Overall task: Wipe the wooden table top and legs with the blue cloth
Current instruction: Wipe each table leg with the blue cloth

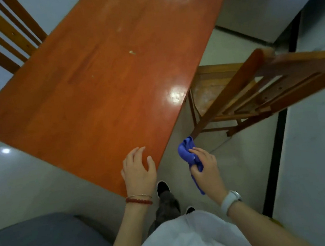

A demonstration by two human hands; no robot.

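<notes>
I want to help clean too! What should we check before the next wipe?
1. Blue cloth held in the right hand: ok.
2. Cloth touching the wooden table top: not ok, it is off the edge.
3. Left hand resting on the table corner: ok.
4. Pale spots on the top wiped away: not ok.
5. Table legs reachable: cannot tell, hidden.
6. Chair beside the table, out of the way: cannot tell.

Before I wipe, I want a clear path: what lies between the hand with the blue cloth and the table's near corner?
Nothing: in the head view only bare floor shows between the right hand gripping the blue cloth and the table edge.
</notes>
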